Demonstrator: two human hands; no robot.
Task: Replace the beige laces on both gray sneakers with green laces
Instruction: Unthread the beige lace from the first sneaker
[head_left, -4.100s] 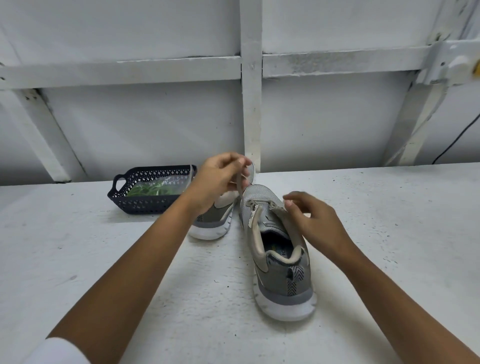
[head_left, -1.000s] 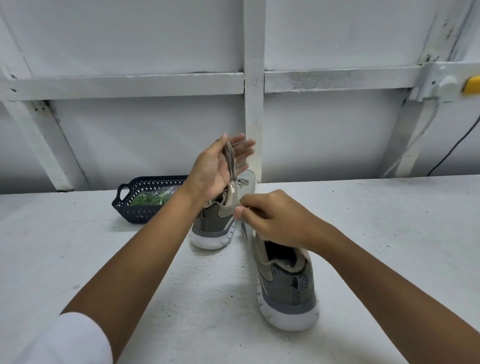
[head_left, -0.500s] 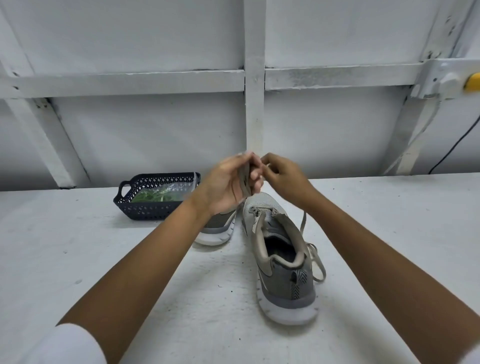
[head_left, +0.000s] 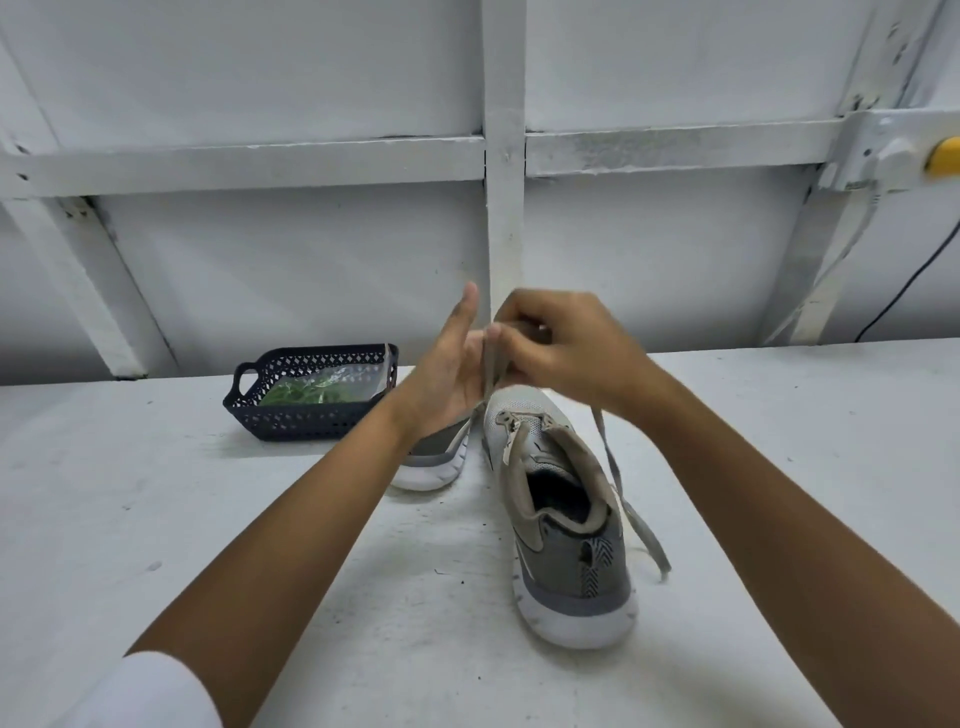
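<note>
Left hand (head_left: 447, 374) newly uncurled, fingers straight, right hand (head_left: 566, 353) pinching the flat beige lace (head_left: 611, 457): wind evenly, keeping the tail off the gray mesh sneaker (head_left: 566, 551).

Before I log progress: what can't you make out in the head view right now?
Head view throughout.
Far sneaker: the left hand and wrist cover its top; laced or not, cannot tell.
Green laces in the basket: inside a shiny bag; count unclear.
Beige lace: its upper end hidden by the right hand.
</note>
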